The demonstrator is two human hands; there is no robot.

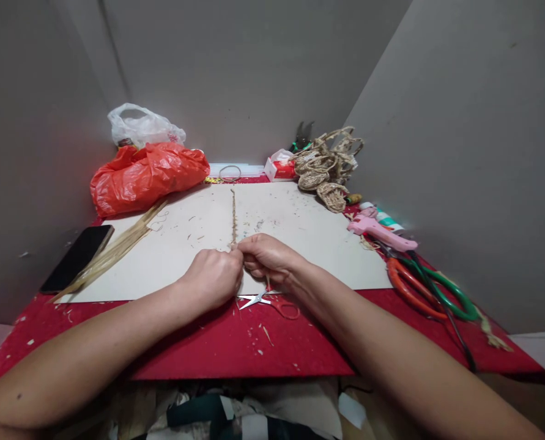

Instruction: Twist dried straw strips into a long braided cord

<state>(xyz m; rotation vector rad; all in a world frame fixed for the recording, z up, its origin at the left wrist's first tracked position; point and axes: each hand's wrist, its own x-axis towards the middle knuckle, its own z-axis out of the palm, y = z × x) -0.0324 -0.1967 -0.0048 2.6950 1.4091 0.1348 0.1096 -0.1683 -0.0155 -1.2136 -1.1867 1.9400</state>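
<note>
A thin braided straw cord point(234, 214) stretches away from me across the white board point(300, 244). At its near end, my left hand point(213, 276) and my right hand point(267, 256) meet with fingers closed in a pinch. The fingertips hide exactly how the cord end is held. Just below my hands, a small pair of scissors point(257, 299) with red handles lies with its blades apart, over the board's near edge. A bundle of flat, loose straw strands point(120, 244) rests on the left of the board.
A black phone point(77, 260), an orange plastic bag point(148, 174) and a white bag point(146, 127) are on the left. Coiled straw braid point(318, 162), a tissue box point(281, 166), a pink glue gun point(385, 234) and large orange-handled point(410, 284) tools line the right. Scraps litter the red cloth point(235, 354).
</note>
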